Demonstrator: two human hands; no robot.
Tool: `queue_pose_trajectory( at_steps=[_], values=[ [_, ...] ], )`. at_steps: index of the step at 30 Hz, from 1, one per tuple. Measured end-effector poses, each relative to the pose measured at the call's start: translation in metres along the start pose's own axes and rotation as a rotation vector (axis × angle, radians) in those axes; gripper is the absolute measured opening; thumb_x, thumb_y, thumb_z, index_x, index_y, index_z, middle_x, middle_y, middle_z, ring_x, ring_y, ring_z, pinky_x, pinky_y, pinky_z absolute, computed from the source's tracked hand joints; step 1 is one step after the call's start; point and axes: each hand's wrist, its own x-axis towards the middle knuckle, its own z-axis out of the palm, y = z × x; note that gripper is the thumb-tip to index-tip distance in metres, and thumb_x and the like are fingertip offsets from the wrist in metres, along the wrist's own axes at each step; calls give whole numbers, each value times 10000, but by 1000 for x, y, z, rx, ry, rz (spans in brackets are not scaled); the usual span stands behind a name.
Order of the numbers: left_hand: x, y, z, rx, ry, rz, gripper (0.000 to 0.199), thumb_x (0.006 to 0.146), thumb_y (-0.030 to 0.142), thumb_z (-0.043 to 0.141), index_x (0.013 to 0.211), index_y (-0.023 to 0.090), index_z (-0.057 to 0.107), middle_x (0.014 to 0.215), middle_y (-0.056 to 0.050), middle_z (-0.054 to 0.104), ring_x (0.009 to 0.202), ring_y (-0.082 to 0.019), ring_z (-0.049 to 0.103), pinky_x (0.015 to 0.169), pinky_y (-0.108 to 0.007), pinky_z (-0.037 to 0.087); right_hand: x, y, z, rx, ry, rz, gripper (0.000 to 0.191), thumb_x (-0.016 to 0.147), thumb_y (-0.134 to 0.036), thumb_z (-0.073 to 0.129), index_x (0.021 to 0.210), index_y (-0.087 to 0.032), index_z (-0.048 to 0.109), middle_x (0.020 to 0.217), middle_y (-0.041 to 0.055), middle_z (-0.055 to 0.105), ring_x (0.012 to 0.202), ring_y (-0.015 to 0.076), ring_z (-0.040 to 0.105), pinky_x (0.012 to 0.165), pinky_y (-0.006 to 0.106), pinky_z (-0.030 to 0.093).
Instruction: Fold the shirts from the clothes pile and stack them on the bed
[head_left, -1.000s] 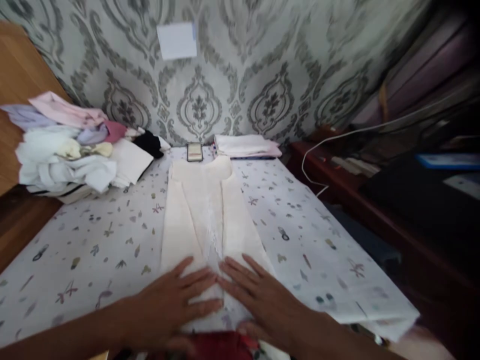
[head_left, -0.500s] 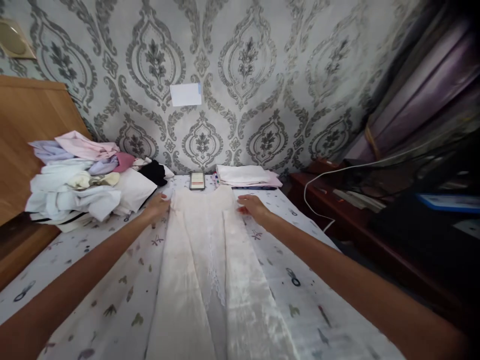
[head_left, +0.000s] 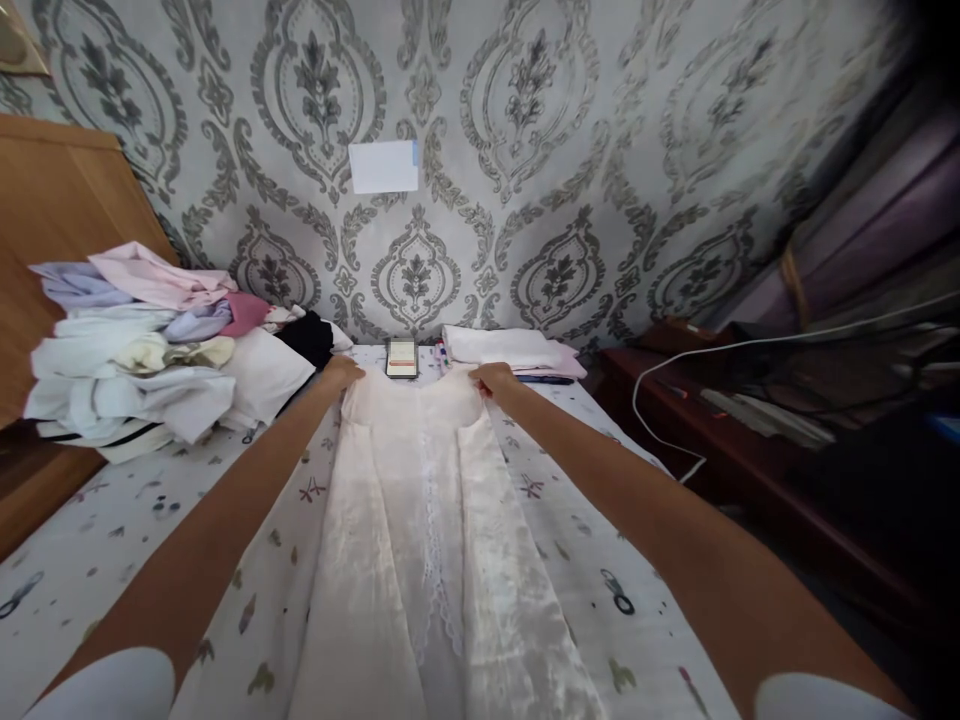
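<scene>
A long cream-white dress [head_left: 409,450] with lace trim down its front lies spread on the patterned bedsheet [head_left: 570,530], its neckline toward the wall. Its two satiny long panels, sleeves or skirt parts, run toward me past the lower edge of the view. At the left shoulder, my left hand [head_left: 345,372] has its fingers closed on the fabric. My right hand [head_left: 491,379] pinches the opposite shoulder. Just beyond the neckline sits a small phone-like device [head_left: 402,358] with a lit screen.
A heap of crumpled clothes [head_left: 150,350] rises at the left beside a wooden headboard [head_left: 67,220]. Folded white cloth [head_left: 499,347] lies at the back by the wall. To the right, a white cable [head_left: 660,430] loops over a dark red cabinet [head_left: 645,390].
Both hands have moved from beside the dress onto its shoulders and closed on the fabric. My view has shifted slightly, and white sleeve edges now show at the bottom.
</scene>
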Motion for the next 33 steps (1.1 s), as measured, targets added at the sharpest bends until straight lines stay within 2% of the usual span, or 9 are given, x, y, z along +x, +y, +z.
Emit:
queue_pose_trajectory(
  at_steps=[4,6,8,11,15,19,23,28,33],
  values=[
    [-25,3,-22,-202,6,127,121,780,257,689,820,155,638,692,2,607,644,-146,580,544,-243,423,-15,3,-18,8,-46,-193,130,921,-261,664,955,-140,634,792,-3,634,632,97,582,569,222,498],
    [-45,3,-35,-268,-1,199,126,733,270,674,785,172,615,676,19,583,627,-132,545,544,-235,391,-27,7,-30,9,-69,-302,130,825,-192,717,803,-154,595,608,-52,541,516,78,500,488,192,400],
    [-69,-1,-47,-303,-37,322,144,718,297,654,778,179,599,710,17,587,654,-133,534,576,-237,395,-44,15,-42,6,-92,-384,168,735,-165,735,732,-173,567,533,-71,488,484,82,469,472,199,350],
    [-110,-14,-60,-251,-116,563,189,759,363,623,820,184,612,804,-2,623,731,-157,550,650,-258,423,-74,35,-62,-111,-116,-575,89,698,-169,681,742,-184,605,542,-62,492,505,102,462,503,226,336],
    [-164,-42,-61,11,-182,739,174,873,331,529,913,202,638,944,-37,646,849,-189,571,707,-279,431,-108,71,-83,-531,-122,-979,160,729,-146,544,848,-191,642,794,12,619,588,122,507,585,259,377],
    [-200,-68,-48,138,-258,842,199,958,290,430,901,210,604,972,-55,634,909,-195,579,777,-296,446,-122,98,-91,-782,-169,-1040,174,779,-136,499,886,-193,624,924,44,664,649,143,568,635,271,413],
    [-210,-76,-41,123,-228,845,228,985,310,400,912,216,593,955,-55,639,891,-193,585,776,-296,459,-124,104,-92,-835,-156,-1033,134,830,-178,512,889,-200,630,905,44,672,682,161,602,648,271,438],
    [-197,-59,-49,61,-163,737,243,961,374,439,993,218,623,950,-57,666,820,-192,611,631,-263,467,-132,103,-90,-852,-144,-1054,154,859,-217,516,907,-199,660,922,52,689,657,154,610,640,269,449],
    [-175,-25,-53,72,25,786,287,952,340,417,1060,192,638,1018,-83,694,958,-235,638,846,-355,521,-136,86,-98,-912,-286,-1071,204,856,-256,527,910,-211,719,930,57,715,749,192,651,684,289,473]
  ],
)
